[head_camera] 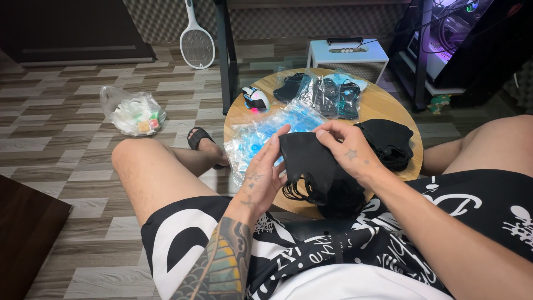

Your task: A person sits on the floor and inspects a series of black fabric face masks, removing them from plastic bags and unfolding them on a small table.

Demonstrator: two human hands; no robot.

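Left hand [265, 175] and right hand [347, 151] gripping a mask stack [313, 166] edgewise, steadied above bagged masks [266, 135] on table [383, 105].

matt black cloth, glossy clear plastic
masks [311, 166] soft matt fabric; wrappers [266, 133] shiny crinkled film; counter [383, 103] smooth light wood; floor [66, 111] wood-look planks, low sheen.

We see both forearms angled inward from lower frame, hands meeting above lap. Left hand [265, 172], tattooed forearm rising from below, palm turned inward, fingers extended upward, fingertips [282, 132] pressed at top. Right hand [350, 153], small star tattoo on back, wrist bent, thumb and forefinger pinched together. Bare knees spread wide on either side.
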